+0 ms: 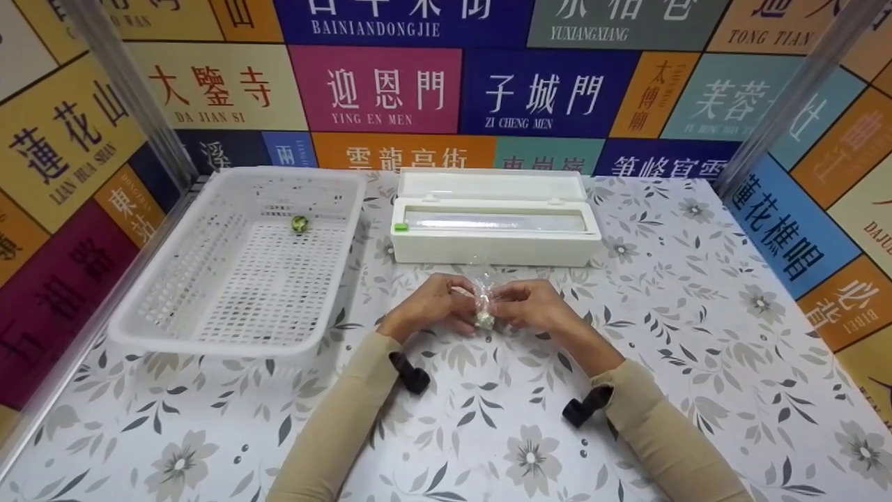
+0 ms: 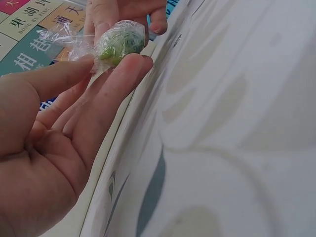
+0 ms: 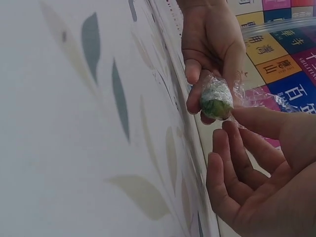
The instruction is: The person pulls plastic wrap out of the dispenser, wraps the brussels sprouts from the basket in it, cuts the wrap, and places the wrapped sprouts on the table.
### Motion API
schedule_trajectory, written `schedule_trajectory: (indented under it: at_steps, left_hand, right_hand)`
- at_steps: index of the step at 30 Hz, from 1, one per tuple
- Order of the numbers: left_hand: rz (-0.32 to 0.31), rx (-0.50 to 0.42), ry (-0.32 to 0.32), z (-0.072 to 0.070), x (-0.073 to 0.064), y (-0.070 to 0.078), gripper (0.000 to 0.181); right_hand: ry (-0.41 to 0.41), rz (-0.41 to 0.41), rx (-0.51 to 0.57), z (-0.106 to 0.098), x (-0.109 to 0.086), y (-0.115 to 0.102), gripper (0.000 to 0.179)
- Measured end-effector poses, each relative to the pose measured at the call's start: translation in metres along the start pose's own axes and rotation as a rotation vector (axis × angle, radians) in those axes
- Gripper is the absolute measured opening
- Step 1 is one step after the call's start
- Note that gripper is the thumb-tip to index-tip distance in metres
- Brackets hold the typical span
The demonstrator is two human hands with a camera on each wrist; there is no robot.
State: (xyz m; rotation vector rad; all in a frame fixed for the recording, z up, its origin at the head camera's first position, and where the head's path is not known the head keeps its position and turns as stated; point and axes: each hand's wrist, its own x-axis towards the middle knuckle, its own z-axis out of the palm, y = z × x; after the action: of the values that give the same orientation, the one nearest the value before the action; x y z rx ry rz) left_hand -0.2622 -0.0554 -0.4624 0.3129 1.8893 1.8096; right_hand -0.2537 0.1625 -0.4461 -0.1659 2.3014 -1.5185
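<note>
A small round green vegetable-like ball (image 2: 120, 43), wrapped in clear cling film (image 1: 486, 289), is held up between both hands in front of the body. The left hand (image 1: 437, 305) pinches it from the left, its thumb at the gathered film and its fingers under the ball. From the right, the right hand (image 1: 533, 304) pinches the same bundle, thumb and fingertips at the film beside the ball. Loose, crumpled film sticks out from the bundle on the side away from the body. In the right wrist view the green ball (image 3: 216, 104) shows through the film.
A white cling film box (image 1: 496, 249) with its lid raised and a green slider (image 1: 401, 227) stands just beyond the hands. To the left is a white perforated basket (image 1: 230, 346) with one green ball (image 1: 300, 224) inside. A floral cloth (image 1: 529, 418) covers the table; printed panels stand behind.
</note>
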Motion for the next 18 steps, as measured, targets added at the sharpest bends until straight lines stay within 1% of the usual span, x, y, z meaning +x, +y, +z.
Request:
schedule_trajectory:
  at_steps: [5,8,12,15,18]
  left_hand:
    - [0.004,0.003,0.019,0.0006,-0.0005,0.0014,0.014]
    - [0.008,0.002,0.024,0.0008,-0.0003,0.0015,0.014]
    - [0.014,0.013,0.048,0.0016,0.0001,0.0016,0.012]
    - [0.009,0.008,0.059,0.0016,0.0,0.0025,0.014]
    - [-0.005,-0.006,0.036,-0.0011,-0.0006,0.0023,0.018]
  right_hand:
    - [-0.029,0.019,-0.004,-0.0009,-0.0018,-0.0024,0.044]
    - [-0.05,0.009,-0.02,-0.0027,-0.0022,-0.0019,0.045]
    - [-0.078,-0.017,-0.041,-0.0044,-0.0033,-0.0018,0.048]
    - [-0.071,-0.025,-0.035,-0.0038,-0.003,-0.0018,0.048]
    - [-0.038,-0.018,-0.025,-0.0026,-0.0026,-0.0017,0.045]
